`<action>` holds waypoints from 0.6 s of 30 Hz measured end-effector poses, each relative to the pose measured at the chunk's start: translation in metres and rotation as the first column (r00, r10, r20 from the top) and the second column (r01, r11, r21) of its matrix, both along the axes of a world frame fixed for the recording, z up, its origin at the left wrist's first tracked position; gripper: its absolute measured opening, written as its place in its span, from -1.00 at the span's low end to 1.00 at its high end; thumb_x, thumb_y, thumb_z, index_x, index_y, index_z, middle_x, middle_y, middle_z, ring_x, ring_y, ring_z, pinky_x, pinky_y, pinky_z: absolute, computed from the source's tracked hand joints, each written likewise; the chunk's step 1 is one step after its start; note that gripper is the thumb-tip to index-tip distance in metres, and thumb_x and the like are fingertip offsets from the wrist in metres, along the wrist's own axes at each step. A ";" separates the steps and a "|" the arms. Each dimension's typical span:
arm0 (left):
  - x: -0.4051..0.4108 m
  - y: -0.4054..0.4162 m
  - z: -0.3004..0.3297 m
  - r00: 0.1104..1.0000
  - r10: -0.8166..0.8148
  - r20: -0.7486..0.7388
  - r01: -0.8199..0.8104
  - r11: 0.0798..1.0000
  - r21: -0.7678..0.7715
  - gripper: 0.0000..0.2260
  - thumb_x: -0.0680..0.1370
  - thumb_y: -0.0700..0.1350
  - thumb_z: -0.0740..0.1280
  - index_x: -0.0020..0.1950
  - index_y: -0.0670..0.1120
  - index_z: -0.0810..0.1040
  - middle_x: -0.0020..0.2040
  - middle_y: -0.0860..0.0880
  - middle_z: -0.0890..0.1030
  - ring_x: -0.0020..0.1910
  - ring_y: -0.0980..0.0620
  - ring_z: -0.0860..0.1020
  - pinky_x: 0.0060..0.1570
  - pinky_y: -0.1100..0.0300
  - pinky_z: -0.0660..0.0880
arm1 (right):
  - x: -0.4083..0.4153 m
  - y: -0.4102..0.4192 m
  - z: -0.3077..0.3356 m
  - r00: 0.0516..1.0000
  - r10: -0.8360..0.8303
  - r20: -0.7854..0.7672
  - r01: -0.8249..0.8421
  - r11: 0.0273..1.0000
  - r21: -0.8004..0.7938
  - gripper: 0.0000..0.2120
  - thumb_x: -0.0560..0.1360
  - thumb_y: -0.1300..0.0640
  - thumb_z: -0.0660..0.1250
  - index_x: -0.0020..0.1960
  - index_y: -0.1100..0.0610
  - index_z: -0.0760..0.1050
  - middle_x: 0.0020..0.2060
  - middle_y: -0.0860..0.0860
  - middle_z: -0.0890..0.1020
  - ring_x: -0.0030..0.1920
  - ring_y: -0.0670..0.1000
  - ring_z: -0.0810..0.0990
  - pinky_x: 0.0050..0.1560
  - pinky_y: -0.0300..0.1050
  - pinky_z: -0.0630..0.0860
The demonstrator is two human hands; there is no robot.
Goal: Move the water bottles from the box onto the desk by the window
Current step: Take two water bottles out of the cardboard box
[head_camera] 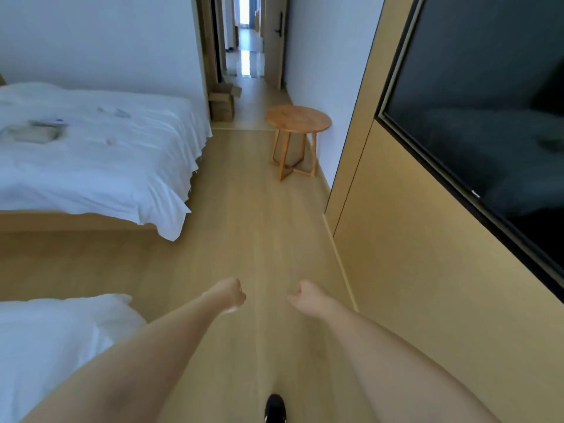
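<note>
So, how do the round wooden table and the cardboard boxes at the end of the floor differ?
The round table stands on thin crossed legs beside the right wall; the cardboard boxes sit directly on the floor by the doorway, past the bed. The table is nearer to the camera; the boxes are farther and look blurred. The tabletop is round; the boxes are square-edged. Both are light brown.

— What is found on the left side of the frame?
— A bed [91,154] is set at upper left, with small items [33,132] laid on it; a second bed [55,346] is seen at lower left.
— And further up?
— Cardboard boxes [222,102] are stacked at upper centre, beside a doorway [244,38]. A round table [297,120] is placed just right of them, against the wall.
— The right side?
— A screen [488,117] is mounted on a panel [412,270]. The floor [259,209] runs between.
</note>
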State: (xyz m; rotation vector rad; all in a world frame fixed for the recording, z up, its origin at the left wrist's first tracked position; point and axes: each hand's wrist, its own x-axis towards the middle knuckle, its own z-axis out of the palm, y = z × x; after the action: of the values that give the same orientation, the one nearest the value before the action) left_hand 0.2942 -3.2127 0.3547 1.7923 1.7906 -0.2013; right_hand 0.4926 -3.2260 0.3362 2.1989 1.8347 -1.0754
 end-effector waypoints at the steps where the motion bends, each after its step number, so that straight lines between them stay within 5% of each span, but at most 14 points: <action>1: -0.001 0.025 0.003 1.000 0.010 -0.004 -0.010 1.000 -0.004 -0.71 0.60 -0.15 0.13 0.22 -0.25 0.51 0.19 -0.20 0.57 0.13 -0.14 0.55 -0.02 0.19 0.43 | -0.002 0.029 0.004 1.000 0.019 -0.001 -0.019 1.000 0.002 -0.69 0.58 0.05 0.27 0.21 0.24 0.48 0.23 0.22 0.56 0.23 0.20 0.53 0.11 -0.10 0.46; 5: -0.009 0.118 0.020 0.998 0.060 -0.001 -0.060 0.998 -0.020 -0.72 0.60 -0.14 0.14 0.23 -0.19 0.51 0.19 -0.16 0.57 0.04 -0.10 0.53 -0.05 0.21 0.40 | -0.010 0.137 0.037 0.996 0.083 -0.031 -0.082 0.996 0.021 -0.45 0.61 -0.05 0.22 0.44 0.29 0.29 0.39 0.22 0.41 0.39 0.21 0.39 0.36 -0.01 0.36; 9: -0.032 0.197 0.022 0.995 0.094 -0.023 -0.096 0.994 -0.061 -0.72 0.61 -0.12 0.16 0.25 -0.19 0.50 0.12 -0.11 0.55 -0.04 -0.05 0.45 -0.04 0.20 0.38 | -0.026 0.231 0.056 0.990 0.138 -0.039 -0.135 0.989 0.067 -0.52 0.61 -0.05 0.20 0.39 0.25 0.34 0.35 0.19 0.44 0.35 0.20 0.42 0.35 0.04 0.38; 13: -0.058 0.282 0.010 0.991 0.119 -0.056 -0.124 0.988 -0.089 -0.89 0.61 -0.11 0.16 0.05 -0.10 0.44 -0.01 -0.04 0.46 -0.07 -0.02 0.43 -0.08 0.21 0.36 | -0.050 0.321 0.051 0.980 0.198 -0.030 -0.196 0.979 0.058 -0.53 0.61 -0.06 0.20 0.39 0.23 0.35 0.34 0.17 0.46 0.34 0.18 0.44 0.32 0.00 0.39; 18: -0.095 0.417 -0.002 0.985 0.171 -0.021 -0.172 0.982 -0.081 -0.74 0.60 -0.11 0.16 0.23 -0.17 0.47 0.03 -0.06 0.50 -0.05 -0.01 0.45 -0.05 0.22 0.37 | -0.083 0.448 0.050 0.971 0.238 -0.001 -0.237 0.969 0.073 -0.55 0.63 -0.02 0.18 0.38 0.26 0.36 0.33 0.18 0.46 0.33 0.17 0.44 0.26 -0.08 0.37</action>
State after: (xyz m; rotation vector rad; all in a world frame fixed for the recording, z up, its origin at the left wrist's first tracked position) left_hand 0.1992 -2.7953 0.3528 1.5739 1.9067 -0.2160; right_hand 0.4093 -2.7776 0.3866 1.9457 2.1067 -0.9885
